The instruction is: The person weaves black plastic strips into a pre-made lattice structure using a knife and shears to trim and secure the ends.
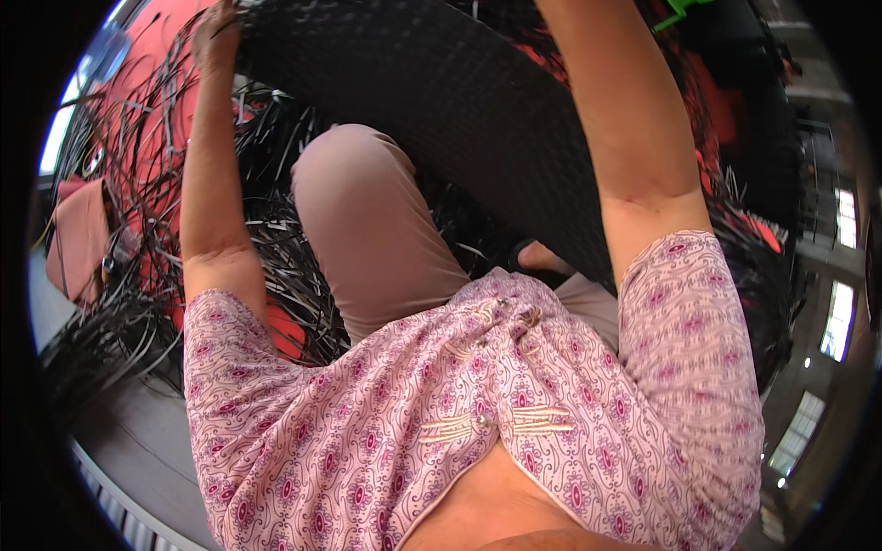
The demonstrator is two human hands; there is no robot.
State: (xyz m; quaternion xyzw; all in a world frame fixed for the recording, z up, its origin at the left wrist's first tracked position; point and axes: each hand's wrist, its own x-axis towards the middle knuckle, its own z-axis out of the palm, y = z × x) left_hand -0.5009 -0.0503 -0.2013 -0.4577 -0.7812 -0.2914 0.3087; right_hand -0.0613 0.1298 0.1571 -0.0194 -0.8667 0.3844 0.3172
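Note:
A wide black woven mat [413, 92] slants across the upper middle, over my lap and beside my raised knee. At its upper left edge my left hand [217, 35] is closed on the border, its fingertips partly cut off by the top of the picture. My right forearm reaches up past the mat's right side, and the hand itself lies beyond the upper edge. Many loose black and grey strips [138, 174] lie tangled around my left arm, over a red surface [152, 55].
A brownish-pink cloth [81, 241] hangs at the far left among the strips. Something bright green [678, 13] shows at the top right. Grey floor [138, 432] spreads at lower left, edged by a ribbed pale strip. My bent knee [358, 193] rises under the mat.

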